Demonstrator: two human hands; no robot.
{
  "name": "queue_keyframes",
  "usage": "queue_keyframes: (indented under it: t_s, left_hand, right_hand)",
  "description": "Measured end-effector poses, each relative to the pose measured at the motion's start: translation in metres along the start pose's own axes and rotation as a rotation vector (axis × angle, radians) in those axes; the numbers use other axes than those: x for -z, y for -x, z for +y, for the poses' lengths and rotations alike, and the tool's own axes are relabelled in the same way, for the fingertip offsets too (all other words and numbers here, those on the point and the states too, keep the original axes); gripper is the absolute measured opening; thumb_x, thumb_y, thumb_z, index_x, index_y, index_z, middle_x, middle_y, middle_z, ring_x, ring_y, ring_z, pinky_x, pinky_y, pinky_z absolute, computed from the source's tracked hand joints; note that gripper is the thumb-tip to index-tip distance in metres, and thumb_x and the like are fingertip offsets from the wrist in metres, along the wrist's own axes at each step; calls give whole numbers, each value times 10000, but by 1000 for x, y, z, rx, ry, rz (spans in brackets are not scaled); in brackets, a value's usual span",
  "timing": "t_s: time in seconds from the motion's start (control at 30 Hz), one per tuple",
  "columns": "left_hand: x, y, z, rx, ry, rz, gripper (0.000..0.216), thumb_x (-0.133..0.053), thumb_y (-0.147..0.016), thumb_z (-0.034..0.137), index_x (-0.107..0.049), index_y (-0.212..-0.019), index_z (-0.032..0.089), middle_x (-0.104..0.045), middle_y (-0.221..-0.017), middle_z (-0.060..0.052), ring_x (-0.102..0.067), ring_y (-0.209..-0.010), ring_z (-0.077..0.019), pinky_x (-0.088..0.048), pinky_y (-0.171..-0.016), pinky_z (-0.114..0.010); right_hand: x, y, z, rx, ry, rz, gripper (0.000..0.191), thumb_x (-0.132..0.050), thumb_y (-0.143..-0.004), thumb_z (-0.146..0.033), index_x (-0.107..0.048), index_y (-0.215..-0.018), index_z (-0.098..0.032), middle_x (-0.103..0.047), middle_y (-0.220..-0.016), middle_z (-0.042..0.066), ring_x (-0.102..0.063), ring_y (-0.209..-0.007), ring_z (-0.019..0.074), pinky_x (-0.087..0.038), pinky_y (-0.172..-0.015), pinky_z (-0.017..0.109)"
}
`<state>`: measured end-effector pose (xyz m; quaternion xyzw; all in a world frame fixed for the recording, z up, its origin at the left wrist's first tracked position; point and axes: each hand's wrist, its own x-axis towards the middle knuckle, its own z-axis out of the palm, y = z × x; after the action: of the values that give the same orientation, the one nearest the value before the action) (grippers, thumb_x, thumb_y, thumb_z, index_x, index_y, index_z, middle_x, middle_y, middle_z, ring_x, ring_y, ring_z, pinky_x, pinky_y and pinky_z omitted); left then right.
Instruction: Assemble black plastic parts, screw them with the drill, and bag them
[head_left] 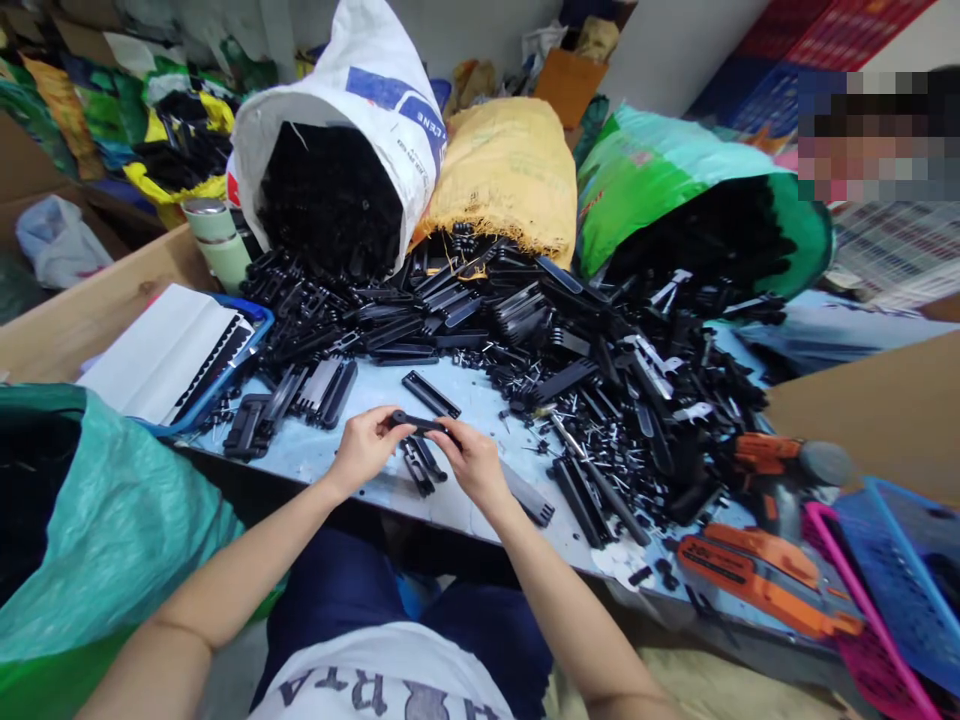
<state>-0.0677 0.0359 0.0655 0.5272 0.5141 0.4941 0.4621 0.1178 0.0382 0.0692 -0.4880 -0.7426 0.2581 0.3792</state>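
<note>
My left hand [367, 445] and my right hand [472, 458] together grip a slim black plastic bar [418, 423] just above the pale blue table [472, 395]. Each hand pinches one end of it, fingers closed. More short black bars [421, 462] lie on the table directly under my hands. A large heap of black plastic parts [570, 350] spreads across the table beyond them, within arm's reach.
Open sacks of black parts stand behind the heap: white [352, 110], yellow [510, 170], green [675, 180]. A blue tray with white sheets [172, 350] and a green flask [217, 245] sit left. An orange power screwdriver [772, 465], orange tools and blue and pink baskets lie right. Another person is at far right.
</note>
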Motion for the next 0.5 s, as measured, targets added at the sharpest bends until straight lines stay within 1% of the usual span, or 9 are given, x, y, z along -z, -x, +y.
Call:
queue_keyframes:
  t_s: [0.13, 0.17, 0.23, 0.27, 0.33, 0.43, 0.5]
  left_hand:
    - [8, 11, 1, 95, 155, -220, 359, -704, -681, 435, -649, -861, 129, -504, -444, 43, -445, -364, -71, -341, -376, -181]
    - [10, 13, -1, 116, 177, -260, 388, -711, -671, 455, -651, -863, 123, -512, -443, 38, -438, -351, -68, -325, -363, -179]
    - [12, 14, -6, 150, 195, -298, 424, -708, -670, 481, -653, -873, 112, -525, -440, 30, -431, -335, -67, -312, -347, -178]
    - [11, 14, -10, 165, 188, -294, 427, -700, -680, 485, -652, -877, 109, -530, -439, 27, -431, -332, -68, -315, -345, -178]
    - [7, 14, -19, 189, 151, -251, 408, -675, -709, 478, -645, -879, 108, -533, -435, 26, -439, -336, -74, -328, -349, -180]
    - [0, 9, -32, 213, 43, -209, 373, -627, -759, 452, -634, -918, 115, -530, -441, 30, -459, -347, -93, -359, -366, -197]
    - [-1, -5, -34, 174, -69, -202, 364, -594, -791, 420, -617, -1010, 131, -583, -534, 13, -515, -403, -116, -427, -427, -228]
  right_hand:
    - [12, 9, 9, -177, -397, -342, 412, -659, -754, -496, -701, -981, -155, -619, -616, 6, -525, -504, 104, -427, -484, 218]
    - [13, 11, 11, -213, -463, -396, 425, -667, -739, -505, -702, -972, -151, -605, -589, -2, -504, -477, 95, -409, -457, 210]
    - [10, 16, 15, -246, -509, -440, 428, -676, -723, -512, -703, -944, -146, -607, -583, -3, -493, -456, 88, -400, -438, 204]
    - [7, 18, 16, -241, -482, -432, 418, -674, -728, -507, -701, -941, -148, -622, -603, 2, -506, -464, 91, -412, -450, 207]
    - [-1, 22, 16, -203, -339, -344, 373, -640, -770, -483, -697, -947, -159, -667, -690, 25, -562, -525, 112, -455, -513, 225]
    - [-14, 25, 20, -115, -45, -116, 333, -555, -848, -451, -688, -983, -178, -708, -857, 60, -636, -661, 153, -497, -645, 258]
    - [-21, 28, 29, -76, 108, 19, 353, -506, -878, -458, -682, -998, -176, -710, -900, 75, -652, -694, 172, -502, -673, 275]
